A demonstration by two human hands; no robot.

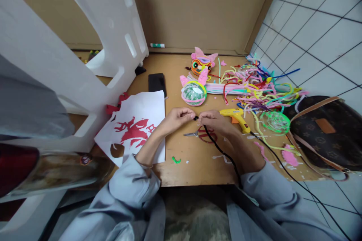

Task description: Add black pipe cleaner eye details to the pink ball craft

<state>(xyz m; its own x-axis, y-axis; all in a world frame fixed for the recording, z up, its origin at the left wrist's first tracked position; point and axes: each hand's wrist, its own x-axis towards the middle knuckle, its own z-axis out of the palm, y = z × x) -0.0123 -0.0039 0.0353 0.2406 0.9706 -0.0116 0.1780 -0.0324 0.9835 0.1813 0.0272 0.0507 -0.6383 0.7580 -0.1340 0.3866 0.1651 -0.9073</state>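
My left hand [178, 119] pinches the curled end of a black pipe cleaner [214, 142] over the desk. Close beside it, my right hand [215, 121] is closed on the same pipe cleaner, whose long tail hangs down along my right forearm. Beneath the hands lie scissors [207, 134] with red handles, partly hidden by my right hand. Just behind the hands sits a green and white ball [194, 94] with pink ears and a yellow band. A yellow glue gun [237, 117] rests to the right of my right hand.
An orange and pink animal head [201, 64] stands farther back. Many coloured pipe cleaners [254, 86] lie at right, near a green ball [275, 121] and a brown handbag [325, 133]. Paper with red cut-outs [138, 128] and a black phone [157, 84] lie left.
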